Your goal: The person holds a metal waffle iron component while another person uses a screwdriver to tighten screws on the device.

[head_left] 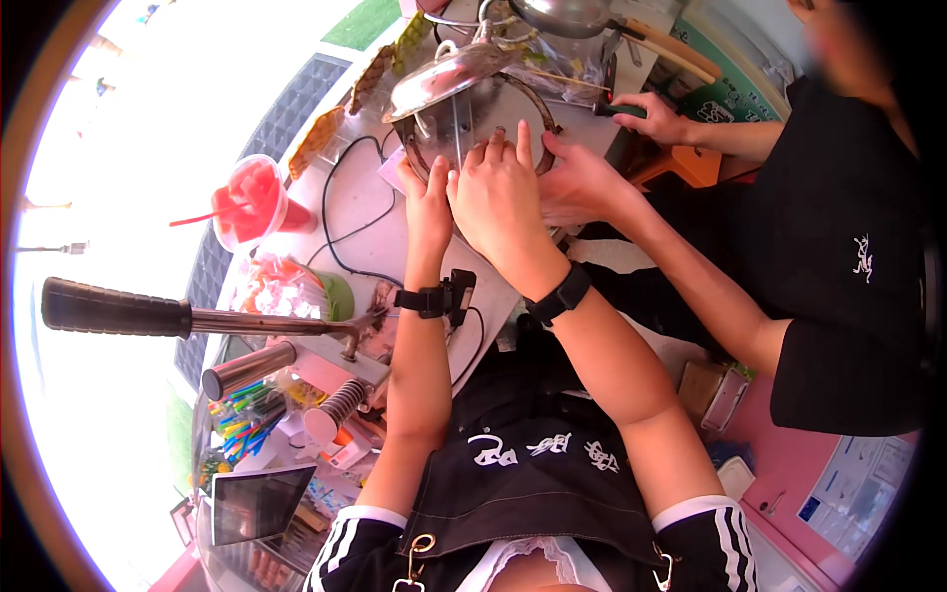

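Left hand (pixel 426 205) at 7 o'clock on pot (pixel 539 98), right hand (pixel 500 195) at 6, fingers outstretched; can't tell if either's gripping | pot sits at 12 | lid (pixel 449 81) already tipped up, rest unclear tbh

The person's fingers (pixel 524 146) are at a round pot (pixel 542 103), its silver lid (pixel 449 79) tilted.

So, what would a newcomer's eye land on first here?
Probably the big black-handled lever jutting across the left side, with a clear cup of red chunks above it in the picture. Then the shiny metal lid at top centre, with the left hand and right hand close together below it.
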`<action>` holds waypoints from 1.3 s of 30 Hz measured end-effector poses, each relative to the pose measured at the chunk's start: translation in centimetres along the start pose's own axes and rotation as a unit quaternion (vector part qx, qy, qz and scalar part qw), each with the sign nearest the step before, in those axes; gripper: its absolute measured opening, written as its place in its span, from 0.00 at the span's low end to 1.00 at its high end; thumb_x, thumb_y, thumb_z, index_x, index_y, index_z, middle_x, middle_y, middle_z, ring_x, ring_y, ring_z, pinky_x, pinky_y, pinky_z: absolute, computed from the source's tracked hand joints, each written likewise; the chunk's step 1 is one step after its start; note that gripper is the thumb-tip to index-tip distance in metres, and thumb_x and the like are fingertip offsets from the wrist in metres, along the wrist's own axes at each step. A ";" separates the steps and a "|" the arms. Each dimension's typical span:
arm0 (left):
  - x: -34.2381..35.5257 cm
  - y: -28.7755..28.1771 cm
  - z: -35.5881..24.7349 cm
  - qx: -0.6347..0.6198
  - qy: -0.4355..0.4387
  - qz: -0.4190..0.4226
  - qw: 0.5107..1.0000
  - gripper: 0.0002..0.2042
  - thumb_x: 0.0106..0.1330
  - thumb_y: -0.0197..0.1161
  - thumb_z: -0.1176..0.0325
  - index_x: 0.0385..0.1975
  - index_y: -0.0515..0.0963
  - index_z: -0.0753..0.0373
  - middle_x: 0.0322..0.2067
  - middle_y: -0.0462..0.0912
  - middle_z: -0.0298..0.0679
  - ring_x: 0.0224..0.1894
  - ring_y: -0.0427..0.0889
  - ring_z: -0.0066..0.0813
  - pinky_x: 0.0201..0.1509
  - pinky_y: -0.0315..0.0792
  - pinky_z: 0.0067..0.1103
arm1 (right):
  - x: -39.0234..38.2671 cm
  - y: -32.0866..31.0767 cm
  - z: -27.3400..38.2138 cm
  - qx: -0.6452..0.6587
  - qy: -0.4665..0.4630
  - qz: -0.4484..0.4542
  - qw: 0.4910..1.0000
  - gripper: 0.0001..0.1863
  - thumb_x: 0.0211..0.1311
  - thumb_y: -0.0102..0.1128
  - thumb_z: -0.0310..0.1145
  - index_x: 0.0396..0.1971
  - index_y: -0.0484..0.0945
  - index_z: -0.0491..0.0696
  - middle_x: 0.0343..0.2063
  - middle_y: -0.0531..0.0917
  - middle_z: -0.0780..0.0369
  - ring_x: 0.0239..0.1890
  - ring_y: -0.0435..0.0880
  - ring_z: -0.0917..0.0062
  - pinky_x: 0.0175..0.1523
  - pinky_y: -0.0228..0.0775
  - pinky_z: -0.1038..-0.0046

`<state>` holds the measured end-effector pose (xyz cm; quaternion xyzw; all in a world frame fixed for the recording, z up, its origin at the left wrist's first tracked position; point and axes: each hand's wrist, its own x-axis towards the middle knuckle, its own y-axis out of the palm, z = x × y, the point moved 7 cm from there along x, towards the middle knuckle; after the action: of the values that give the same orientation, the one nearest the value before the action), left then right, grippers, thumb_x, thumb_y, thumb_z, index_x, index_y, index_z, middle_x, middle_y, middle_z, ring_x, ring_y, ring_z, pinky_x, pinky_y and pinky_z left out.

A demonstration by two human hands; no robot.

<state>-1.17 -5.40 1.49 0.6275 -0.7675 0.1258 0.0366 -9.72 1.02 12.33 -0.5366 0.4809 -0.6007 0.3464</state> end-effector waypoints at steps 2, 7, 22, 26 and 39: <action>0.0 0.1 0.2 0.009 0.002 0.003 1.000 0.22 0.72 0.55 0.63 0.58 0.60 0.68 0.47 0.76 0.51 0.49 0.76 0.40 0.55 0.69 0.29 | 0.0 0.0 -0.1 -0.001 0.002 0.002 1.000 0.27 0.64 0.51 0.43 0.44 0.79 0.30 0.48 0.80 0.40 0.55 0.79 0.58 0.76 0.38 0.56; 0.2 0.1 0.6 -0.012 -0.010 -0.005 1.000 0.22 0.72 0.55 0.62 0.59 0.60 0.67 0.47 0.76 0.50 0.49 0.77 0.39 0.54 0.69 0.28 | 0.1 -0.2 0.1 -0.002 -0.004 0.019 1.000 0.27 0.64 0.51 0.43 0.45 0.78 0.30 0.48 0.80 0.40 0.56 0.78 0.57 0.76 0.38 0.56; 0.6 0.4 -2.9 -0.229 -0.251 0.019 0.941 0.15 0.59 0.70 0.65 0.43 0.75 0.60 0.30 0.81 0.33 0.23 0.81 0.20 0.21 0.74 0.16 | 0.7 0.6 -2.8 0.131 -0.052 0.052 0.989 0.18 0.58 0.53 0.35 0.41 0.80 0.37 0.46 0.82 0.47 0.48 0.82 0.59 0.72 0.51 0.56; 0.7 0.7 -3.3 -0.265 -0.214 -0.013 0.940 0.16 0.59 0.70 0.67 0.44 0.74 0.61 0.33 0.82 0.34 0.25 0.82 0.22 0.25 0.78 0.19 | -0.4 1.8 -5.4 0.236 -0.061 -0.003 0.970 0.17 0.58 0.52 0.30 0.45 0.79 0.42 0.48 0.82 0.51 0.53 0.79 0.60 0.73 0.48 0.55; 0.4 0.6 -2.8 -0.251 -0.263 -0.021 0.931 0.15 0.59 0.69 0.65 0.43 0.73 0.58 0.33 0.82 0.34 0.27 0.82 0.26 0.29 0.78 0.24 | -20.0 -1.3 6.4 0.567 -0.276 0.015 0.776 0.15 0.48 0.58 0.21 0.40 0.76 0.42 0.41 0.80 0.53 0.49 0.78 0.57 0.54 0.71 0.63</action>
<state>-2.10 -4.99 4.22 0.6246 -0.7427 -0.2413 -0.0078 0.33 18.77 7.04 -0.3780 -0.0552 -0.5854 0.7151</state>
